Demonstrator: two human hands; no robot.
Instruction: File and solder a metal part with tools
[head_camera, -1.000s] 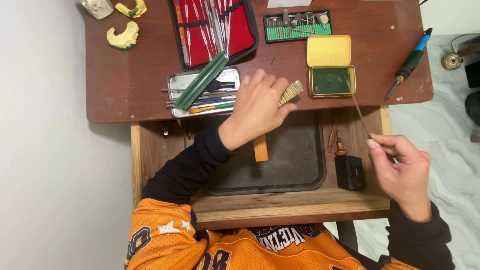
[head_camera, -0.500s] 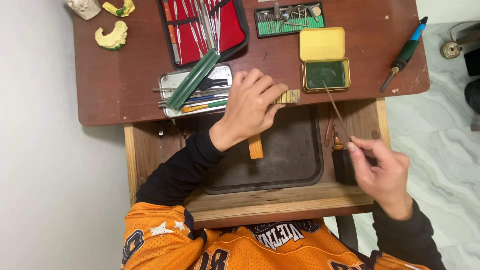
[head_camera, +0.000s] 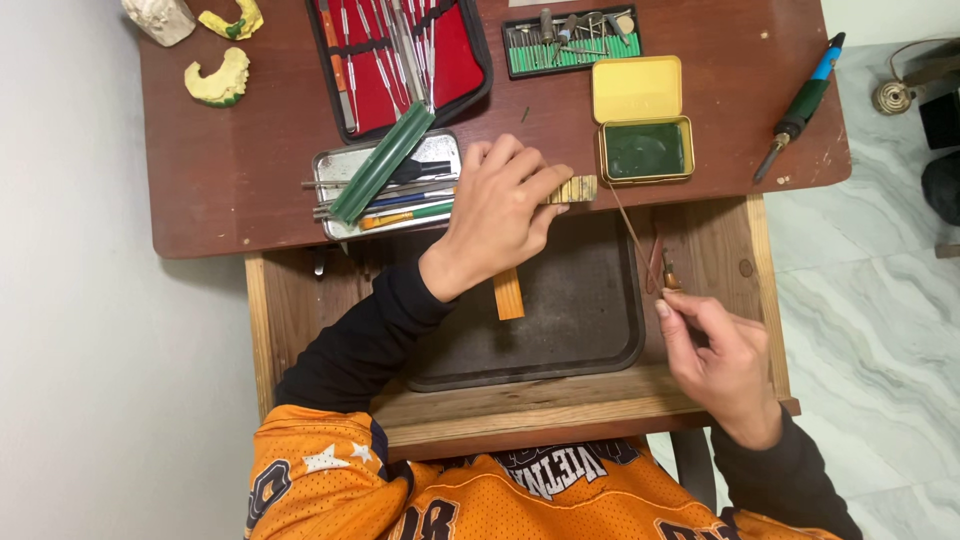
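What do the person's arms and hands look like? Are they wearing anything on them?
Both arms wear long black sleeves that reach the wrists, under an orange sports jersey with white stars and dark lettering. The left hand and the right hand are bare: no gloves show, and no rings or watch can be seen. The fingers look short-nailed, as far as this view tells.

A red-lined tool case (head_camera: 400, 60), a yellow tin (head_camera: 640, 118) with green inside, an orange jersey (head_camera: 420, 495), black sleeves (head_camera: 360, 345).
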